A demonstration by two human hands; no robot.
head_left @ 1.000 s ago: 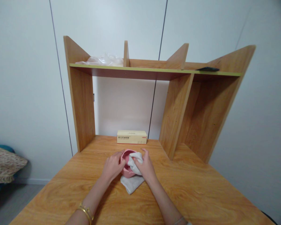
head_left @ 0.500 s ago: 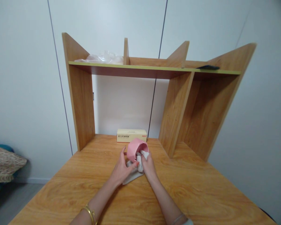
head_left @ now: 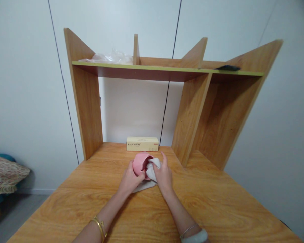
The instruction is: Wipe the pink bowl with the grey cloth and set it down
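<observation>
A pink bowl (head_left: 140, 163) is tilted on its side above the wooden desk (head_left: 212, 206), mouth facing right. My left hand (head_left: 128, 180) grips it from the left and below. My right hand (head_left: 163, 175) presses a white cloth (head_left: 152, 168) into the bowl's opening; the cloth's loose end trails down onto the desk beneath both hands. Part of the bowl's inside is hidden by the cloth.
A long beige box (head_left: 142, 143) lies at the back of the desk, just beyond the bowl. A wooden hutch (head_left: 88, 111) stands on the desk; its top shelf carries crumpled clear plastic (head_left: 108, 57) and a dark flat object (head_left: 228, 68). A patterned cushion (head_left: 5, 173) sits far left.
The bowl was lifted off the desk and tipped on its side, then lowered slightly. The cloth moved with my right hand into its opening. The camera tilted a little.
</observation>
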